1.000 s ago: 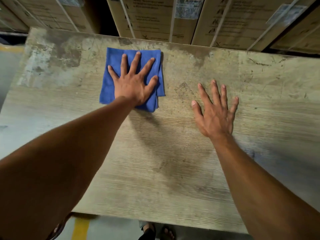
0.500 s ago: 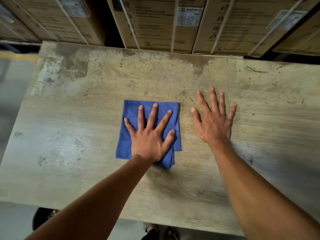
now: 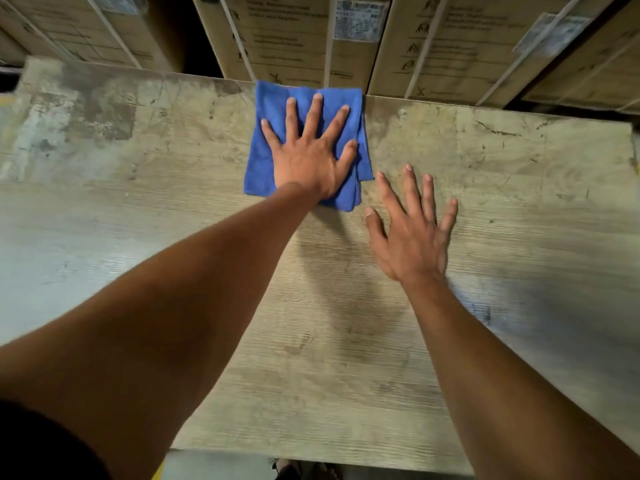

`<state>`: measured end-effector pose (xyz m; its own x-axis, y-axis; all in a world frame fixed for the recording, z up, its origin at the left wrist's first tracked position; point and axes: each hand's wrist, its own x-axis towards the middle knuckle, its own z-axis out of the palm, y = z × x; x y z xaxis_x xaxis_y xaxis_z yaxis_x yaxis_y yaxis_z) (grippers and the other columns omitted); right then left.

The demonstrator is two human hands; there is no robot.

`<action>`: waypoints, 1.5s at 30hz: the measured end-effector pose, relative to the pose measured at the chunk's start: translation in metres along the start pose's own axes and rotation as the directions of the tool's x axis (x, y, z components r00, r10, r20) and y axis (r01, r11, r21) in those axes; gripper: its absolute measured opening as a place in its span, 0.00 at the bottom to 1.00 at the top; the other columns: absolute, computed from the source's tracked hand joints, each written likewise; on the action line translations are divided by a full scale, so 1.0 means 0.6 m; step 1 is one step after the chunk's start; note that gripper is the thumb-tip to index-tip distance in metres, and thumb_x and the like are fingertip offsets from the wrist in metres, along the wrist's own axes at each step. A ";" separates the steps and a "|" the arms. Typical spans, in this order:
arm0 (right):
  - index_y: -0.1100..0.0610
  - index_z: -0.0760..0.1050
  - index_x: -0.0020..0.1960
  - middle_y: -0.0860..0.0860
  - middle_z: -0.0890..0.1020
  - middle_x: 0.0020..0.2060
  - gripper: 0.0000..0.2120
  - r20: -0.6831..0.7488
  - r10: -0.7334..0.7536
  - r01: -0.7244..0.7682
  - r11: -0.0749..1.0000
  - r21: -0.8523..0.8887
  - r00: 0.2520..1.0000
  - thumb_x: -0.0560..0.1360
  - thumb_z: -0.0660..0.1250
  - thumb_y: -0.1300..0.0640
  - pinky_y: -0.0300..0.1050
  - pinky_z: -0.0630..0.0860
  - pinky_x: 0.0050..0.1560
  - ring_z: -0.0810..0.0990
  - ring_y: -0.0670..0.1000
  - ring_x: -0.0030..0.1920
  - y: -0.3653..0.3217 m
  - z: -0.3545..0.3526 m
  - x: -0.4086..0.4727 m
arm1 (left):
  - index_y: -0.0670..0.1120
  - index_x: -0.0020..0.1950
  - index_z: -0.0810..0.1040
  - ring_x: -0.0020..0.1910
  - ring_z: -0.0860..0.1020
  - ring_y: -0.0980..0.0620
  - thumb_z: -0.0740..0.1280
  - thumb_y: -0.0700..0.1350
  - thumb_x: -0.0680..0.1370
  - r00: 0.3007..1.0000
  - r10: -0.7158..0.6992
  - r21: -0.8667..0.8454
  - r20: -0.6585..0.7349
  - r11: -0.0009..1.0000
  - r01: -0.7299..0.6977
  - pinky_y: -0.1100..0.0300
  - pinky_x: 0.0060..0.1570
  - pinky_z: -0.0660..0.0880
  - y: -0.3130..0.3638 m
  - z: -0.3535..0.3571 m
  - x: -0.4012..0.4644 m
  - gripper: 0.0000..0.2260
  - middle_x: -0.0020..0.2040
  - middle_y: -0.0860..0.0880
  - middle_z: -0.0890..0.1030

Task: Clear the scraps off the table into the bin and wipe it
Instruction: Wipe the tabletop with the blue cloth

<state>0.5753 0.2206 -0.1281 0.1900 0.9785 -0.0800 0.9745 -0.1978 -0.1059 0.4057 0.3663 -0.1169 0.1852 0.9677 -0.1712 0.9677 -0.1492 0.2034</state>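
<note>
We press our left hand [image 3: 308, 157] flat, fingers spread, on the blue cloth [image 3: 266, 150] at the far edge of the tabletop [image 3: 138, 216], touching the boxes [image 3: 287, 39]. Our right hand [image 3: 412, 233] lies flat just beside the cloth, fingers straight.

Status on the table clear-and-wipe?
Done: no scraps visible on the table. In hand: left hand presses the folded blue cloth flat at the far edge; right hand rests flat on the top. Left: stained patches at far left; bin not in view.
</note>
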 end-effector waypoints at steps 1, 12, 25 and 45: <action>0.35 0.42 0.87 0.46 0.42 0.88 0.31 -0.008 -0.003 0.003 1.000 0.002 1.000 0.86 0.44 0.31 0.75 0.44 0.82 0.42 0.56 0.88 -0.001 -0.001 0.000 | 0.68 0.88 0.47 0.89 0.40 0.37 0.41 0.73 0.84 1.000 0.022 -0.009 -0.009 1.000 -0.022 0.21 0.79 0.40 -0.003 0.004 -0.028 0.32 0.91 0.53 0.45; 0.45 0.64 0.82 0.57 0.62 0.82 0.28 -0.001 0.037 -0.037 0.999 -0.013 0.999 0.84 0.52 0.39 0.77 0.56 0.78 0.59 0.63 0.83 -0.038 -0.027 0.040 | 0.71 0.87 0.42 0.88 0.37 0.41 0.46 0.72 0.86 0.993 0.109 0.023 0.049 0.994 -0.111 0.21 0.78 0.37 -0.057 0.046 -0.323 0.30 0.90 0.56 0.42; 0.36 0.41 0.87 0.45 0.43 0.88 0.31 -0.003 0.040 -0.040 0.999 0.020 0.999 0.86 0.43 0.37 0.74 0.44 0.83 0.41 0.55 0.88 -0.049 -0.006 0.140 | 0.70 0.87 0.46 0.88 0.40 0.37 0.41 0.71 0.85 0.999 0.039 -0.016 -0.012 0.999 -0.039 0.19 0.77 0.38 -0.026 -0.017 0.057 0.29 0.91 0.54 0.47; 0.36 0.42 0.87 0.44 0.44 0.88 0.30 -0.005 0.061 -0.061 0.998 0.007 0.998 0.87 0.46 0.35 0.72 0.46 0.83 0.41 0.54 0.88 -0.048 -0.011 0.139 | 0.72 0.87 0.46 0.89 0.41 0.41 0.46 0.75 0.84 0.994 0.101 0.073 0.044 0.992 -0.104 0.19 0.77 0.44 -0.156 -0.020 -0.111 0.31 0.90 0.57 0.45</action>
<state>0.5636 0.3082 -0.1251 0.2500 0.9648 -0.0817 0.9602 -0.2579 -0.1073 0.3005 0.3181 -0.1131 0.2890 0.9378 -0.1924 0.9532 -0.2631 0.1490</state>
